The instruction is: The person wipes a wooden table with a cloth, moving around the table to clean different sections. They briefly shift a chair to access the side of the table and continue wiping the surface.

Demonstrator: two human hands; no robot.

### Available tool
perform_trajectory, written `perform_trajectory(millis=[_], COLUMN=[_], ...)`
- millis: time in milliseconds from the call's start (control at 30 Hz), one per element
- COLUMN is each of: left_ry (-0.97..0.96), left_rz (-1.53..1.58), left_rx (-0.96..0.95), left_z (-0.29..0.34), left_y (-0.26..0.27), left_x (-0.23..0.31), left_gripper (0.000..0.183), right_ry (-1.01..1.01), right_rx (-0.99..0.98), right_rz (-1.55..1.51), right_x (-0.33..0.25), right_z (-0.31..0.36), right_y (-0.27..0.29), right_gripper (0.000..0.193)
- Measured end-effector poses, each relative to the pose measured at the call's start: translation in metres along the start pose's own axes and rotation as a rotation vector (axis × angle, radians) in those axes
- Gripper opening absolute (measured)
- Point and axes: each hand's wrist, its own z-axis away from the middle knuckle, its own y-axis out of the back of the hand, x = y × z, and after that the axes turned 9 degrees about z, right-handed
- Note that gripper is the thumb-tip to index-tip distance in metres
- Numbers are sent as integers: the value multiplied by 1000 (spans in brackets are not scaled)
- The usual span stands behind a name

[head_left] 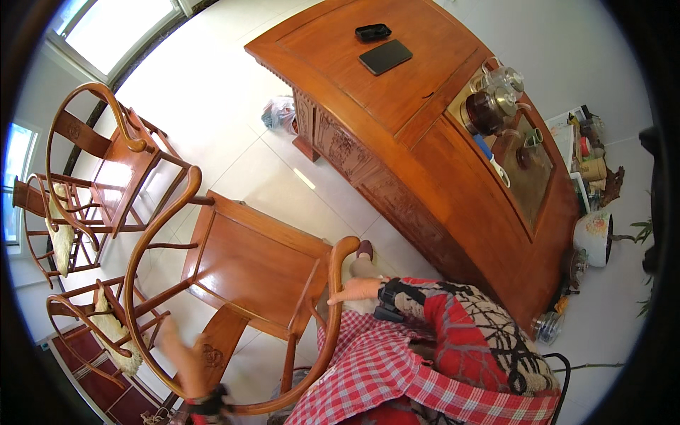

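A reddish-brown wooden armchair (pixel 262 244) with a curved rail and a carved back splat stands in front of me. My right hand (pixel 360 289) is at its right arm rail, one digit laid over the wood and the other fingers mostly hidden; it appears to grip the rail. My left hand (pixel 185 360), slightly blurred, is over the back rail beside the splat, with fingers stretched apart and nothing in them. Whether it touches the wood I cannot tell. Dark bands circle both wrists. A red checked apron (pixel 368 365) covers my front.
At the right is a large carved wooden desk (pixel 368 92) bearing a dark phone (pixel 386 57), a small black tray (pixel 373 32) and glass teapots (pixel 489 106). More wooden armchairs (pixel 117 170) stand at the left, some with furry covers (pixel 117 333). A plastic bag (pixel 278 115) lies by the desk.
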Motion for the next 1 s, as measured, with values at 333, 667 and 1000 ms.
perform_trajectory(millis=[333,667,1000], left_ry=[267,376,457], left_rz=[457,249,271], left_rx=[-753,-847,-922], left_z=[41,54,45], left_y=[-184,-227,-217], left_x=[301,293,297], left_gripper=[66,72,78], right_ry=[164,144,139], right_rx=[1339,1480,1485], right_rz=[139,572,587], right_x=[8,78,73], right_z=[167,112,117], right_y=[254,265,266], right_gripper=[42,49,47])
